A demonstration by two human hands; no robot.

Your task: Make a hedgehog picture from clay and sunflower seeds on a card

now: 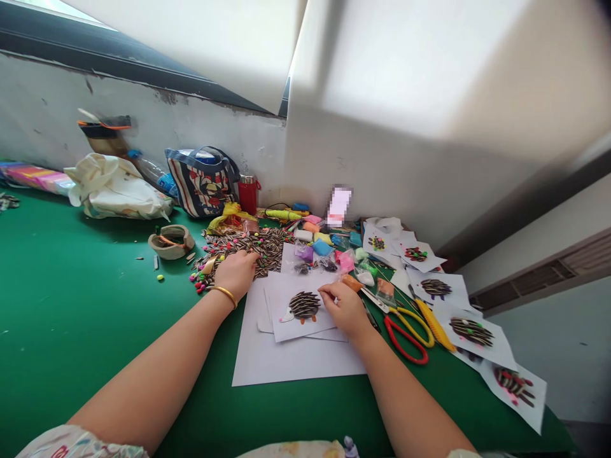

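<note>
A hedgehog figure [304, 306], made of striped sunflower seeds with a white snout, pink nose and orange feet, lies on a small white card [281, 331]. Larger white paper [252, 375] is under the card. My left hand [237, 275], with a gold bangle on the wrist, reaches into the heap of sunflower seeds [272, 243]; its fingers are curled and their tips partly hidden. Just right of the hedgehog, my right hand [344, 308] is over the card with thumb and forefinger pinched together. Anything between those fingertips is too small to make out.
Scissors [405, 334] and a yellow cutter [435, 326] lie right of my right hand. Bagged coloured clay [323, 247] and a phone [339, 205] are behind. Finished seed cards [482, 334] line the right edge. A tape roll [170, 242] and striped bag [203, 183] stand left.
</note>
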